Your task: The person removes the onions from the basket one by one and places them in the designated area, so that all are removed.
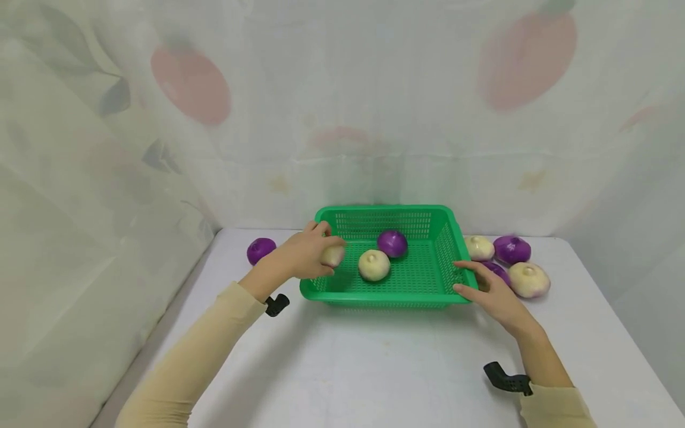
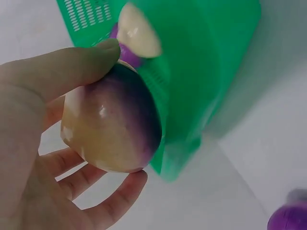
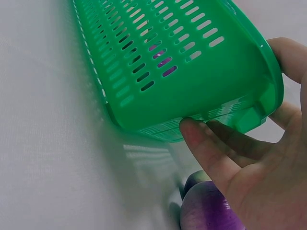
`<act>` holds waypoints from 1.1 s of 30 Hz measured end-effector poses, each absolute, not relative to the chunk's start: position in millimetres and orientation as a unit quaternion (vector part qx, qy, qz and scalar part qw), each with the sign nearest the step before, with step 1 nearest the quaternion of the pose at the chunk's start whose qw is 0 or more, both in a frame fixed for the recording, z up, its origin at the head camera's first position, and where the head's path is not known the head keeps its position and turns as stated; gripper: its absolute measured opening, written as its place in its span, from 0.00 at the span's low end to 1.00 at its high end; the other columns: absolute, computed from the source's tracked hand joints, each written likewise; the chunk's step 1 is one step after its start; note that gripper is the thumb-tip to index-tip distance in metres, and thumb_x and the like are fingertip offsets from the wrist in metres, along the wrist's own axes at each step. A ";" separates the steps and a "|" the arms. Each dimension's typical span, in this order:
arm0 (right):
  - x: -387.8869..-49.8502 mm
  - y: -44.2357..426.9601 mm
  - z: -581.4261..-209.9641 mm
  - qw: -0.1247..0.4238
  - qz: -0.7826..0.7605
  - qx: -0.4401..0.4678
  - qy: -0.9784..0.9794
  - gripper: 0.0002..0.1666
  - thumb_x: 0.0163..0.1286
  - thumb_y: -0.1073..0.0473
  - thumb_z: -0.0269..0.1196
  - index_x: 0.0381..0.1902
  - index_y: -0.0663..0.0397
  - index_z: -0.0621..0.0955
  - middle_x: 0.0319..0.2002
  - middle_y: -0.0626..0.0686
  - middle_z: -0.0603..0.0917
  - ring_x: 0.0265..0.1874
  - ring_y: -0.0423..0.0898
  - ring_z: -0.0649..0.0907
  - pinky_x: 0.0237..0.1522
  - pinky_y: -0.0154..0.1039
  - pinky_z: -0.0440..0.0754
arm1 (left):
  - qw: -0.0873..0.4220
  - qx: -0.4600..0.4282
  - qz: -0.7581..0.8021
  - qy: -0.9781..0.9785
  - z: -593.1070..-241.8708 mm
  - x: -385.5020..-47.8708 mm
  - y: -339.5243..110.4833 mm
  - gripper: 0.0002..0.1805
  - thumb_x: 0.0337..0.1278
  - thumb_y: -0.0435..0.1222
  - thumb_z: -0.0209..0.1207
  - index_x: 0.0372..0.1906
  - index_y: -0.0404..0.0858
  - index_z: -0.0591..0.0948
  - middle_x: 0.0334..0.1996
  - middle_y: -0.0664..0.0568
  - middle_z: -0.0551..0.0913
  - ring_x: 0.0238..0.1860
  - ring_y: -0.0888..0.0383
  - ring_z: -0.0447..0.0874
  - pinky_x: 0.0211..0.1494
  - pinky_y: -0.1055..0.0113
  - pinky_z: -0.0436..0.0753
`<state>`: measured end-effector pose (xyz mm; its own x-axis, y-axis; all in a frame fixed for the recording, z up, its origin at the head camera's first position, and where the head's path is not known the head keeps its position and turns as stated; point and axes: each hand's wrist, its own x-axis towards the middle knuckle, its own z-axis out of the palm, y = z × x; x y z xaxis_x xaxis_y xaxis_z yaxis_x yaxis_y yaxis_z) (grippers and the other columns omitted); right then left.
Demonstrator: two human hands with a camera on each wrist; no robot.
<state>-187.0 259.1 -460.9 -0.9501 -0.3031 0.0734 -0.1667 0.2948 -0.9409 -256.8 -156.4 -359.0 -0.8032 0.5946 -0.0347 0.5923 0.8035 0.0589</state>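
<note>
My left hand point(image 1: 307, 254) grips a white-and-purple turnip point(image 2: 112, 120) over the left end of a green plastic basket point(image 1: 385, 298). In the left wrist view the thumb lies across its top and the fingers curl beneath. Inside the basket sit a whitish turnip point(image 1: 374, 265) and a purple round vegetable point(image 1: 392, 244), side by side. At the basket's right end my right hand point(image 1: 495, 297) holds the rim, fingers over the edge and thumb toward the near corner. The right wrist view shows the slotted basket wall point(image 3: 192, 86) close to those fingers.
Right of the basket, whitish turnips point(image 1: 528, 280) and purple round vegetables point(image 1: 512, 249) lie in a cluster beside my right hand. Another purple one point(image 1: 261, 251) lies left of the basket. A patterned curtain point(image 1: 342, 107) hangs behind the white table point(image 1: 364, 368).
</note>
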 end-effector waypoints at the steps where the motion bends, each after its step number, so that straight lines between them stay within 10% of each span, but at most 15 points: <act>1: -187.2 259.2 -460.6 0.059 -0.574 -0.146 0.803 0.35 0.76 0.54 0.63 0.75 0.57 0.65 0.75 0.66 0.61 0.74 0.65 0.60 0.54 0.22 0.72 | 0.023 0.310 0.021 0.950 -355.3 -256.1 -158.7 0.33 0.55 0.46 0.74 0.67 0.49 0.78 0.58 0.45 0.71 0.57 0.46 0.66 0.45 0.54 0.83; 26: -187.0 259.9 -455.9 0.061 -0.565 -0.144 0.810 0.35 0.77 0.52 0.62 0.76 0.54 0.64 0.76 0.65 0.59 0.74 0.64 0.60 0.54 0.23 0.72 | -0.027 0.197 0.036 0.979 -382.4 -291.9 -242.0 0.33 0.61 0.47 0.67 0.70 0.44 0.75 0.60 0.39 0.69 0.62 0.37 0.65 0.54 0.40 0.76; 33: -185.0 259.2 -459.3 0.068 -0.565 -0.136 0.811 0.36 0.76 0.52 0.63 0.75 0.54 0.65 0.79 0.66 0.51 0.77 0.68 0.46 0.71 0.66 0.55 | -0.031 0.190 0.057 0.980 -413.3 -297.5 -244.1 0.34 0.59 0.49 0.69 0.69 0.43 0.75 0.60 0.38 0.70 0.62 0.37 0.66 0.52 0.40 0.79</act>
